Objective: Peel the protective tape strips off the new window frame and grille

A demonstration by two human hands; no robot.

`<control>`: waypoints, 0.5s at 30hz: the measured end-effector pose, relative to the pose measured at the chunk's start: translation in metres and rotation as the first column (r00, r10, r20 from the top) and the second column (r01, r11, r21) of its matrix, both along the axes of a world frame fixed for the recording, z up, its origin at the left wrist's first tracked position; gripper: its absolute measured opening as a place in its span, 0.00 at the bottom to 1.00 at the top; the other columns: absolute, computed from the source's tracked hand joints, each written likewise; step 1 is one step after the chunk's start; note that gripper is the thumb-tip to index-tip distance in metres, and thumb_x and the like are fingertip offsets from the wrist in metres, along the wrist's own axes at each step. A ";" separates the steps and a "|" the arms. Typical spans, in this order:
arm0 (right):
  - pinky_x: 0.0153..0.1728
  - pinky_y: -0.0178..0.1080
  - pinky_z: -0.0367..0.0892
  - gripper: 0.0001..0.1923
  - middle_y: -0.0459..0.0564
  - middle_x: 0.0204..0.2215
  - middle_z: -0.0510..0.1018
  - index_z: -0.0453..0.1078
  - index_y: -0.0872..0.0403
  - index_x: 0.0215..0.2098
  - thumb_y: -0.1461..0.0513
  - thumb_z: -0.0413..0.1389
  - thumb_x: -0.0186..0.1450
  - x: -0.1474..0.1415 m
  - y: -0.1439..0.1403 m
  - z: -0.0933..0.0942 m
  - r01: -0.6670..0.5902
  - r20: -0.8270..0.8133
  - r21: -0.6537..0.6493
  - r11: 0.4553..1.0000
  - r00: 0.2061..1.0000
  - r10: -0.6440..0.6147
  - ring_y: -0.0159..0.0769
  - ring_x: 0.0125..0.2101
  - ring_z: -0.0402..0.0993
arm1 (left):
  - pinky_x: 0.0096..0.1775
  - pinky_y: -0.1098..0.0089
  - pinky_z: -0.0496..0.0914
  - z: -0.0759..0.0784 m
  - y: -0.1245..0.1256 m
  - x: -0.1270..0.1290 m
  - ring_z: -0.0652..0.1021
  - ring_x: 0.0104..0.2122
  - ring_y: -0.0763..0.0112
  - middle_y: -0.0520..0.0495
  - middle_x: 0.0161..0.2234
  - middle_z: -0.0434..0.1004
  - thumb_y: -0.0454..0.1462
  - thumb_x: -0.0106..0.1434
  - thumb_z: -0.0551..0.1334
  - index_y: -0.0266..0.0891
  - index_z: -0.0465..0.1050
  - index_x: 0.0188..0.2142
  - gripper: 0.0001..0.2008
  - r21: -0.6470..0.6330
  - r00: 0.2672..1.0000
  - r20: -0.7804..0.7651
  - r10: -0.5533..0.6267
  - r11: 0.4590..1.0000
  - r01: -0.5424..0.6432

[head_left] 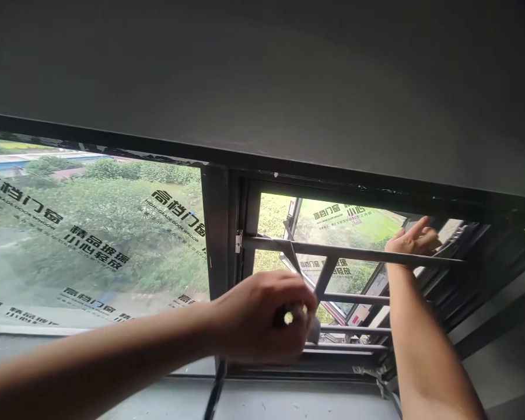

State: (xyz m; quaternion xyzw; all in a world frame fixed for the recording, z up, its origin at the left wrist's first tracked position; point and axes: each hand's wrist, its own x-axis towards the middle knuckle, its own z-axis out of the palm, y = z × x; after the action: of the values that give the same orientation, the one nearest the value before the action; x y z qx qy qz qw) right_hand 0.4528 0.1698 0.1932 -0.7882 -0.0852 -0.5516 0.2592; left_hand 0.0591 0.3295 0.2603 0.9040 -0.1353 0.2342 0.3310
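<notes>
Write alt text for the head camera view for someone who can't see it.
Two bare hands work at an open window: the left hand grips a small tool near the grey guard bars, the right hand rests on the top bar. Printed film covers the glass pane.

Your left hand [262, 318] sits low in front of the window frame [219, 233], closed around a small tool [289, 318]. To its left lies the fixed pane [91, 233]. Behind your hand, the guard rail [354, 255] crosses the opening. Your right hand [413, 238] rests on that rail's right end, with the open sash [332, 233] beyond it.
</notes>
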 end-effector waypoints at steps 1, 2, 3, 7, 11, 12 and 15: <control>0.42 0.60 0.61 0.30 0.67 0.49 0.62 0.46 0.54 0.64 0.56 0.42 0.65 0.001 0.003 0.004 -0.001 0.008 0.040 0.999 1.000 0.001 0.61 0.48 0.60 | 0.30 0.73 0.67 0.004 0.004 0.014 0.71 0.26 0.75 0.51 0.26 0.73 0.32 0.53 0.55 0.41 0.73 0.33 0.10 -0.003 1.000 0.005 0.022 1.000 -0.022; 0.42 0.61 0.60 0.29 0.67 0.49 0.62 0.47 0.54 0.64 0.56 0.41 0.65 0.003 0.006 0.007 -0.009 0.014 0.063 0.998 1.000 0.008 0.62 0.48 0.60 | 0.29 0.74 0.66 0.007 0.009 0.029 0.71 0.25 0.76 0.51 0.27 0.74 0.33 0.54 0.55 0.40 0.73 0.38 0.13 -0.014 0.998 0.002 0.065 0.998 -0.065; 0.42 0.62 0.59 0.29 0.68 0.49 0.61 0.46 0.54 0.64 0.57 0.39 0.65 0.004 0.008 0.008 -0.016 0.021 0.080 0.997 1.000 0.014 0.62 0.48 0.60 | 0.27 0.75 0.66 0.008 0.016 0.043 0.71 0.24 0.76 0.52 0.27 0.75 0.34 0.55 0.55 0.40 0.73 0.41 0.14 -0.029 0.993 -0.011 0.120 0.992 -0.120; 0.41 0.64 0.60 0.29 0.68 0.48 0.61 0.44 0.58 0.63 0.59 0.39 0.65 0.012 0.008 0.006 0.005 0.027 0.077 0.997 1.000 -0.007 0.61 0.48 0.60 | 0.20 0.78 0.57 0.005 0.041 0.086 0.67 0.19 0.79 0.53 0.24 0.73 0.39 0.58 0.53 0.37 0.73 0.35 0.12 -0.138 0.927 -0.051 0.371 0.917 -0.375; 0.41 0.59 0.63 0.26 0.66 0.46 0.63 0.50 0.59 0.60 0.58 0.38 0.66 0.018 0.002 0.003 0.055 0.003 -0.016 0.998 0.998 -0.055 0.58 0.47 0.61 | 0.21 0.76 0.55 0.005 0.048 0.099 0.66 0.19 0.77 0.54 0.21 0.69 0.40 0.57 0.53 0.37 0.71 0.27 0.11 -0.127 0.900 -0.084 0.427 0.892 -0.434; 0.40 0.58 0.64 0.25 0.65 0.46 0.63 0.52 0.59 0.59 0.58 0.37 0.66 0.019 0.001 0.003 0.064 0.000 -0.031 0.997 0.998 -0.064 0.58 0.47 0.62 | 0.21 0.76 0.55 0.005 0.048 0.099 0.65 0.20 0.77 0.55 0.20 0.69 0.41 0.56 0.54 0.38 0.71 0.27 0.11 -0.112 0.902 -0.094 0.422 0.895 -0.431; 0.41 0.58 0.63 0.23 0.65 0.44 0.64 0.56 0.58 0.56 0.57 0.37 0.66 0.024 -0.001 0.003 0.056 0.014 -0.036 0.998 0.998 -0.056 0.58 0.46 0.62 | 0.21 0.75 0.53 0.007 0.047 0.098 0.64 0.19 0.77 0.56 0.19 0.66 0.41 0.56 0.54 0.38 0.69 0.25 0.11 -0.090 0.901 -0.103 0.422 0.898 -0.431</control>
State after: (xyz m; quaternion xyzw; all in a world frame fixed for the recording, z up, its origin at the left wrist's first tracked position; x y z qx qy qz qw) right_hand 0.4764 0.1687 0.1961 -0.7913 -0.0748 -0.5621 0.2286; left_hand 0.1570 0.3764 0.2671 0.9007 0.0928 0.2714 0.3263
